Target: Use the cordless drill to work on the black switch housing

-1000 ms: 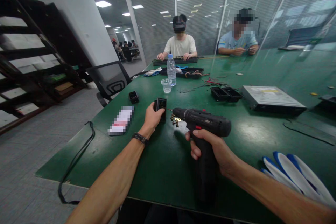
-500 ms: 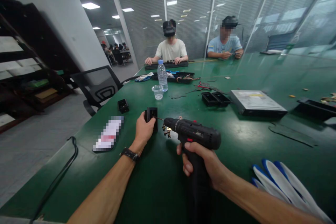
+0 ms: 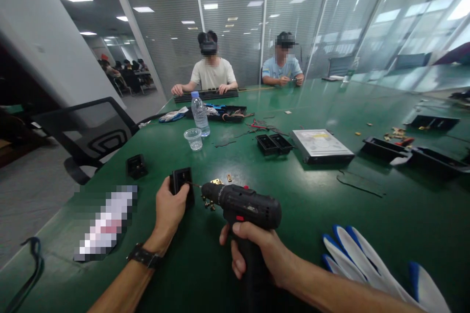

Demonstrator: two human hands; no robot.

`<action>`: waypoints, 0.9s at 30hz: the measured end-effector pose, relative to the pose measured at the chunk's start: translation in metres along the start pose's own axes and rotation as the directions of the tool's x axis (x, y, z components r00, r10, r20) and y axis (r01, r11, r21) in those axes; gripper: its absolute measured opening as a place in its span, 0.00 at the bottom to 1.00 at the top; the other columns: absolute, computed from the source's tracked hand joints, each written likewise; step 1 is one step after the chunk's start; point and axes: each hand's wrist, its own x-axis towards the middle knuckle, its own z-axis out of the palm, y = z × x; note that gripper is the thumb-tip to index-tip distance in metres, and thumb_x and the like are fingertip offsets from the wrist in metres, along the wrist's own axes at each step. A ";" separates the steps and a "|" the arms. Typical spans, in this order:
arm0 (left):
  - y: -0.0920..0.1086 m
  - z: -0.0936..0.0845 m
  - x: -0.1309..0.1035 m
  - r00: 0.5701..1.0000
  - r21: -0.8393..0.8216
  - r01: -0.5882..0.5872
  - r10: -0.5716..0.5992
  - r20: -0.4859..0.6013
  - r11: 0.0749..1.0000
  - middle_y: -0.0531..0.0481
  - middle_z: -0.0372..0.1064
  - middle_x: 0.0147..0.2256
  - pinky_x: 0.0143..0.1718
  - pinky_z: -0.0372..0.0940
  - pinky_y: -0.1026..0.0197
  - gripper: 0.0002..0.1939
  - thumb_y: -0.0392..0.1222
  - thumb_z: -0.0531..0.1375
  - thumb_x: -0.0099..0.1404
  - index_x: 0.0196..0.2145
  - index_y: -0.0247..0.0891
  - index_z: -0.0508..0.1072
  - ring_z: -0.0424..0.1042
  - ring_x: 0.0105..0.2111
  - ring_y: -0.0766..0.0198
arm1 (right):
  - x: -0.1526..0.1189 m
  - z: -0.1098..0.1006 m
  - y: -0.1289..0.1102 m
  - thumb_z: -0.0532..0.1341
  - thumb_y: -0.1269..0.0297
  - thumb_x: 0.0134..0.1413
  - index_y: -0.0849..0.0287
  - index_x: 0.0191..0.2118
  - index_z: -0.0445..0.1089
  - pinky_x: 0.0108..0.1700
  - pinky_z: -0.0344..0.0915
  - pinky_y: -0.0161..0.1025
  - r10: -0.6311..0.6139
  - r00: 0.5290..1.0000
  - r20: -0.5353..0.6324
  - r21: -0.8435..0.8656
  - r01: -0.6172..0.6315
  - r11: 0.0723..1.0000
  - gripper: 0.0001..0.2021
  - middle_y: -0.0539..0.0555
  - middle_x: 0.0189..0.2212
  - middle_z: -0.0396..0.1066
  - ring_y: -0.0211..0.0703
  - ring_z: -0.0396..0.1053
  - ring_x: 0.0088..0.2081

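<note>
Wrapping the right hand (image 3: 255, 244) round the handle of a drill (image 3: 251, 206), curling the fingers closely about it. Farther in, clasping a black box (image 3: 180, 176) at the green table (image 3: 290, 181) with the left hand (image 3: 171, 210), closing thumb and fingers on its sides. Pointing the thin bit (image 3: 195, 185) at the box, just beside that thumb (too small to tell whether touching). For a clean job, probably calling for lining up squarely, bracing firmly, sparing the thumb. Beyond, leaving a plastic cup (image 3: 194, 140) and a bottle (image 3: 200, 113) standing near each other.
</note>
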 end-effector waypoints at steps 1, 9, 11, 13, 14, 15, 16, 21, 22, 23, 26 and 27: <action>0.000 0.000 0.000 1.000 0.001 0.000 0.000 -0.003 1.000 0.50 0.73 0.35 0.34 0.65 0.63 0.19 0.47 0.63 0.57 0.43 0.34 0.74 0.70 0.32 0.61 | 0.000 0.000 0.000 0.59 0.54 0.54 0.67 0.36 0.74 0.24 0.61 0.36 -0.002 1.000 0.008 0.000 0.002 1.000 0.18 0.51 0.14 0.66 0.38 0.62 0.16; 0.004 0.001 -0.003 1.000 -0.019 -0.019 0.020 0.017 1.000 0.54 0.68 0.31 0.31 0.61 0.66 0.11 0.42 0.61 0.58 0.39 0.35 0.73 0.66 0.30 0.65 | -0.009 0.000 -0.003 0.55 0.59 0.64 0.68 0.40 0.74 0.27 0.61 0.37 -0.029 0.999 0.023 -0.003 0.029 1.000 0.16 0.50 0.16 0.65 0.38 0.63 0.19; 0.005 0.001 -0.001 0.999 -0.021 -0.035 0.036 0.032 0.999 0.54 0.67 0.30 0.31 0.61 0.66 0.10 0.41 0.61 0.58 0.38 0.35 0.73 0.65 0.30 0.66 | -0.009 -0.002 -0.005 0.54 0.60 0.66 0.67 0.39 0.74 0.27 0.61 0.37 -0.020 0.999 0.032 -0.002 0.020 1.000 0.16 0.51 0.17 0.65 0.38 0.63 0.19; 0.005 0.002 0.002 0.998 -0.020 -0.043 0.044 0.053 0.999 0.53 0.68 0.31 0.31 0.61 0.67 0.12 0.40 0.60 0.58 0.39 0.34 0.73 0.66 0.30 0.66 | -0.009 -0.004 -0.006 0.54 0.60 0.67 0.67 0.40 0.74 0.28 0.61 0.37 -0.008 0.999 0.032 0.006 0.008 1.000 0.16 0.51 0.17 0.66 0.38 0.63 0.19; 0.006 0.002 0.003 0.997 -0.015 -0.046 0.047 0.060 0.999 0.53 0.69 0.32 0.32 0.62 0.66 0.12 0.40 0.60 0.58 0.40 0.34 0.73 0.66 0.31 0.66 | -0.008 -0.004 -0.008 0.54 0.61 0.67 0.67 0.40 0.74 0.28 0.61 0.37 -0.003 0.999 0.032 0.016 0.002 1.000 0.15 0.51 0.17 0.65 0.38 0.62 0.19; 0.006 0.002 0.003 0.997 -0.004 -0.048 0.048 0.065 0.999 0.52 0.69 0.32 0.32 0.62 0.66 0.13 0.40 0.60 0.58 0.40 0.33 0.73 0.66 0.31 0.66 | -0.007 -0.005 -0.009 0.54 0.61 0.66 0.67 0.40 0.74 0.27 0.60 0.37 0.002 0.999 0.032 0.023 -0.003 1.000 0.15 0.50 0.17 0.65 0.38 0.62 0.19; 0.007 0.002 0.003 0.997 0.018 -0.050 0.048 0.064 0.999 0.52 0.69 0.32 0.32 0.61 0.67 0.13 0.41 0.61 0.57 0.40 0.33 0.73 0.66 0.31 0.66 | -0.006 -0.005 -0.011 0.54 0.61 0.66 0.66 0.40 0.74 0.28 0.61 0.37 0.018 0.999 0.034 0.026 -0.019 0.999 0.15 0.50 0.17 0.65 0.38 0.62 0.20; 0.005 0.005 0.008 0.999 0.100 0.020 -0.016 -0.040 0.995 0.53 0.70 0.33 0.29 0.60 0.68 0.18 0.41 0.63 0.55 0.43 0.32 0.75 0.65 0.30 0.68 | 0.005 -0.012 -0.018 0.56 0.58 0.60 0.66 0.38 0.74 0.27 0.60 0.38 0.050 0.995 0.083 0.044 -0.054 0.998 0.16 0.49 0.16 0.64 0.39 0.62 0.19; 0.004 0.007 0.010 0.999 0.093 0.036 -0.032 -0.041 0.995 0.54 0.70 0.33 0.28 0.60 0.69 0.20 0.41 0.63 0.54 0.44 0.31 0.76 0.66 0.30 0.68 | 0.009 -0.014 -0.019 0.56 0.57 0.60 0.65 0.38 0.74 0.27 0.60 0.38 0.057 0.993 0.106 0.055 -0.063 0.996 0.16 0.49 0.16 0.64 0.39 0.62 0.19; 0.003 0.008 0.011 0.997 0.098 0.050 -0.045 -0.059 0.994 0.54 0.70 0.31 0.27 0.59 0.69 0.20 0.41 0.64 0.53 0.44 0.31 0.76 0.66 0.29 0.68 | 0.011 -0.017 -0.020 0.56 0.57 0.60 0.65 0.38 0.73 0.27 0.61 0.39 0.069 0.990 0.125 0.070 -0.078 0.995 0.15 0.49 0.16 0.65 0.40 0.63 0.19; 0.003 0.010 0.014 0.994 0.085 0.058 -0.050 -0.092 0.995 0.54 0.72 0.33 0.28 0.61 0.70 0.22 0.38 0.65 0.52 0.46 0.31 0.77 0.67 0.30 0.69 | 0.017 -0.024 -0.021 0.56 0.59 0.60 0.65 0.39 0.73 0.29 0.62 0.39 0.073 0.984 0.165 0.090 -0.089 0.992 0.14 0.49 0.18 0.66 0.39 0.64 0.20; 0.004 0.010 0.014 0.994 0.080 0.055 -0.048 -0.096 0.995 0.54 0.72 0.35 0.29 0.61 0.70 0.22 0.38 0.64 0.52 0.47 0.31 0.76 0.67 0.30 0.69 | 0.019 -0.025 -0.022 0.56 0.60 0.60 0.66 0.39 0.73 0.29 0.62 0.38 0.075 0.982 0.176 0.096 -0.093 0.991 0.14 0.49 0.18 0.67 0.39 0.64 0.20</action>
